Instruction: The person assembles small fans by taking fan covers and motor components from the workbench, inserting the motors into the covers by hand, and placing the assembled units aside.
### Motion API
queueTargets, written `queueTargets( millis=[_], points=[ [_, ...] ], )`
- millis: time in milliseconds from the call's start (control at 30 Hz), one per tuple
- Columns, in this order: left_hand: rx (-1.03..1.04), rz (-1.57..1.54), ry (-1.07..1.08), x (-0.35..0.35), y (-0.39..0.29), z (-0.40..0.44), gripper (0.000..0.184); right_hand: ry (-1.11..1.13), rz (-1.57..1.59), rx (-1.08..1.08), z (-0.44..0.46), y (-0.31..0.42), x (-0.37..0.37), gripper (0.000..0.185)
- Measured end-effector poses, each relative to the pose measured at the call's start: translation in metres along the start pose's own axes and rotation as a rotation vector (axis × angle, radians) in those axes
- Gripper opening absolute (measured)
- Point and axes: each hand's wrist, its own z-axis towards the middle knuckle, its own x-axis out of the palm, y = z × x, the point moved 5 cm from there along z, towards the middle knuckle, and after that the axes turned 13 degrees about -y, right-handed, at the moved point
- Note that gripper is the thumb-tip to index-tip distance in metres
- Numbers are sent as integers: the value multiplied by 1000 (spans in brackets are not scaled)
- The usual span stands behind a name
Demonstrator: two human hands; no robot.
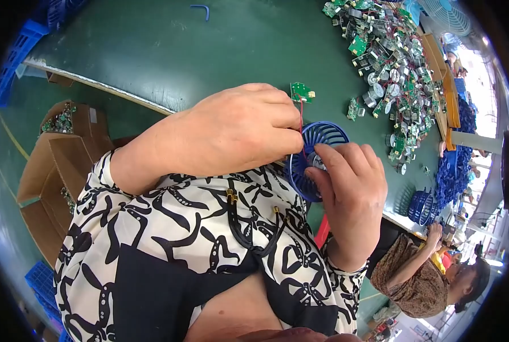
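Close to my body at the table's edge is a blue fan grille [330,132], a round slatted cup with its open side partly toward me. My left hand [246,131] is closed at its left rim; the fingertips are partly hidden. Inside the grille, my right hand [351,179] pinches a small silver motor [317,162] between thumb and fingers. Red wires [301,114] run from the grille up past my left fingers to a green circuit board [302,91] lying on the table.
A large heap of motors with circuit boards [394,80] covers the table's right side. An L-shaped blue hex key [206,12] lies at the back. Blue grilles [421,207] are stacked by a co-worker [420,276] at right. Cardboard boxes [52,165] stand on the floor at left.
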Motion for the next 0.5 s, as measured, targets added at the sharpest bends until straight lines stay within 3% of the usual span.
queueTargets(
  millis=[367, 500],
  points=[
    [28, 31, -15, -1, -4, 3, 22, 88, -135, 81, 2, 4, 5, 30],
    [42, 15, -20, 0, -3, 3, 20, 39, -73, 111, -4, 6, -1, 40]
  ],
)
